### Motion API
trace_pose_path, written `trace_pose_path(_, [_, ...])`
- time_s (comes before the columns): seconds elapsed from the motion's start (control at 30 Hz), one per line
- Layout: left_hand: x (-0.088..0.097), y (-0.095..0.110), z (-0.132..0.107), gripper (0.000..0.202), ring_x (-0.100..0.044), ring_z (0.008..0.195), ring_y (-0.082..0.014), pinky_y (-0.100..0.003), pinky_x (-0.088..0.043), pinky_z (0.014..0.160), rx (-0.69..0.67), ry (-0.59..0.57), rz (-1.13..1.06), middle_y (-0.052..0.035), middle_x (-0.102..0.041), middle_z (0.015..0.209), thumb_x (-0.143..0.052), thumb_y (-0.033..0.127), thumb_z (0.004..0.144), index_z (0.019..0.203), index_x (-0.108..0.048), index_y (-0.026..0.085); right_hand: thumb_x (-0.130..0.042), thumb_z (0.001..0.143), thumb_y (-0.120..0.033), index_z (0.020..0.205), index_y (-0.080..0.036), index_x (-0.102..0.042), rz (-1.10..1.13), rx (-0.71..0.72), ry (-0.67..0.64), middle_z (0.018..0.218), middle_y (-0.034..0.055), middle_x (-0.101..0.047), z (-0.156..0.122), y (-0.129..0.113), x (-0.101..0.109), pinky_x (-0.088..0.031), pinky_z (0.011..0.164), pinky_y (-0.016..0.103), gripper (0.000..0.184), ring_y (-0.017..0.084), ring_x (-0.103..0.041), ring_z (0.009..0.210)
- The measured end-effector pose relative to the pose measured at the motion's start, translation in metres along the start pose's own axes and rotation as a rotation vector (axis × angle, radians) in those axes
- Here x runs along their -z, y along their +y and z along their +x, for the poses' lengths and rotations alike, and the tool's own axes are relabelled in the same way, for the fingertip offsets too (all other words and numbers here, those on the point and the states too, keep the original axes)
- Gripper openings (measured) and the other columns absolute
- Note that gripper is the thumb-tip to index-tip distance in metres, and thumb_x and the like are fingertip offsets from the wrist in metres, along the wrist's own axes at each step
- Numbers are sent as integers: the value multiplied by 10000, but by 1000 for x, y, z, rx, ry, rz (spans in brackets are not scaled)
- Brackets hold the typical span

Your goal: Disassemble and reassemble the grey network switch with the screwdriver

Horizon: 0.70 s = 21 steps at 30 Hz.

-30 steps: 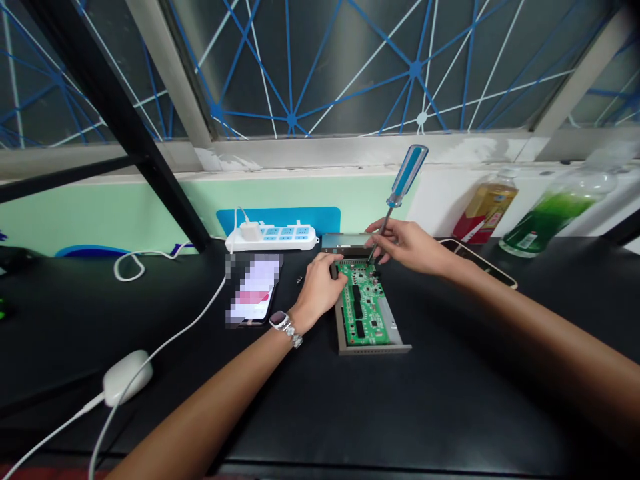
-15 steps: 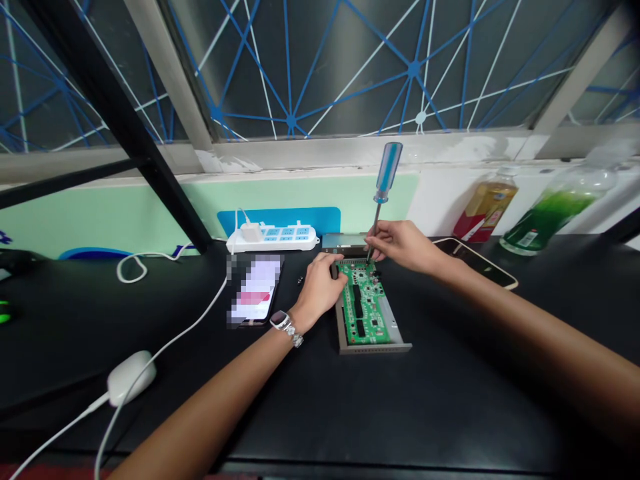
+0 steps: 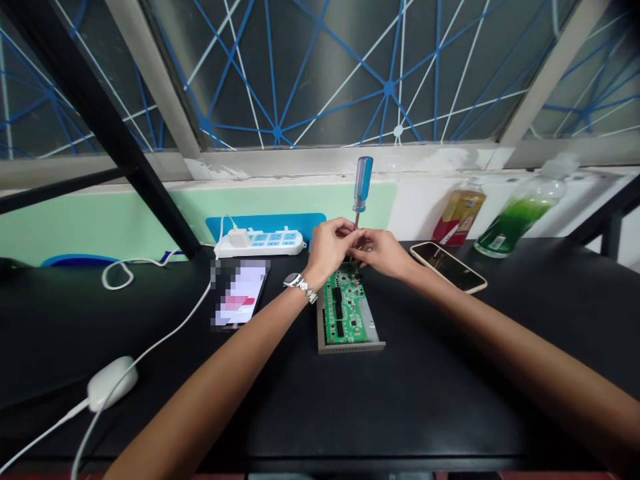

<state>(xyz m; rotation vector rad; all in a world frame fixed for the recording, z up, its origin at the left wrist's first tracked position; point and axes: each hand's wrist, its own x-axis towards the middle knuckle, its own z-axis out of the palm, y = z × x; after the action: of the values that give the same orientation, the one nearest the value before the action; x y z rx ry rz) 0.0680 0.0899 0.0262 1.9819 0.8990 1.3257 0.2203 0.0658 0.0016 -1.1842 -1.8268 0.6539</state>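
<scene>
A green circuit board (image 3: pixel 350 313) lies in a grey metal tray-like housing (image 3: pixel 350 348) on the black table. Over its far end stands a screwdriver (image 3: pixel 363 183) with a clear blue handle, nearly upright, its tip hidden behind my fingers. My right hand (image 3: pixel 383 252) is closed, pinching the shaft low down. From the other side my left hand (image 3: pixel 331 247), with a watch (image 3: pixel 295 281) on its wrist, has its fingers closed round the shaft too, meeting the right fingertips. Whether a screw is between the fingers I cannot tell.
Left of the board are a lit phone (image 3: pixel 243 293) and a white power strip (image 3: pixel 277 243) with a plugged-in charger. A white cable and adapter (image 3: pixel 113 383) lie further left. On the right are a dark phone (image 3: pixel 450 267) and two drink bottles (image 3: pixel 460 213), (image 3: pixel 515 217).
My left hand has left the board's left edge and moved up to the screwdriver shaft beside my right hand. The whole view has shifted slightly.
</scene>
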Motion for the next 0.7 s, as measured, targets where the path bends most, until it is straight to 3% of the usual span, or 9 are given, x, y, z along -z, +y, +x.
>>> trace_pose_path(0.1, [2, -3, -1, 79, -708, 810, -177, -309, -555, 744, 3, -70, -36, -54, -761, 868, -665, 234, 871, 884, -716, 174, -642, 805, -320, 834, -171, -624, 146, -40, -117, 789, 45, -669, -2, 3, 6, -570, 577, 317, 154, 180, -675, 672])
trace_pose_path(0.23, [8, -6, -4, 146, -702, 948, -188, -326, -550, 847, -28, -166, -16, -71, -759, 1033, -623, 228, 901, 995, -724, 182, -642, 805, -307, 776, -185, -585, 141, -58, -79, 690, 12, -625, -2, 6, 6, -569, 573, 317, 138, 171, -660, 629])
trace_pose_path(0.33, [9, -7, -5, 196, -703, 865, -181, -305, -563, 778, -9, -116, -8, -76, -753, 939, -676, 241, 859, 1039, -706, 167, -663, 787, -293, 754, -194, -557, 73, -53, -20, 666, 5, -615, -1, 8, 1, -538, 559, 313, 149, 166, -631, 603])
trace_pose_path(0.47, [7, -8, -6, 121, -694, 764, -169, -296, -561, 723, 24, -64, -20, -59, -743, 826, -685, 241, 844, 928, -714, 159, -693, 765, -292, 764, -198, -540, 22, -41, 27, 690, 3, -615, -2, 10, -3, -511, 581, 315, 180, 159, -606, 608])
trace_pose_path(0.6, [11, -7, -4, 170, -707, 887, -197, -327, -566, 783, 22, -198, -52, -71, -764, 933, -629, 231, 882, 1005, -730, 170, -724, 743, -295, 929, -194, -527, 72, 6, 62, 913, 48, -651, -1, 7, 6, -529, 610, 313, 289, 160, -612, 706])
trace_pose_path(0.7, [15, -5, -3, 198, -703, 979, -213, -352, -559, 853, -11, -303, -37, -76, -762, 982, -592, 236, 911, 1042, -729, 179, -710, 763, -311, 1076, -198, -540, 153, 26, 7, 1133, 101, -615, 1, -2, 17, -530, 536, 282, 374, 196, -615, 843])
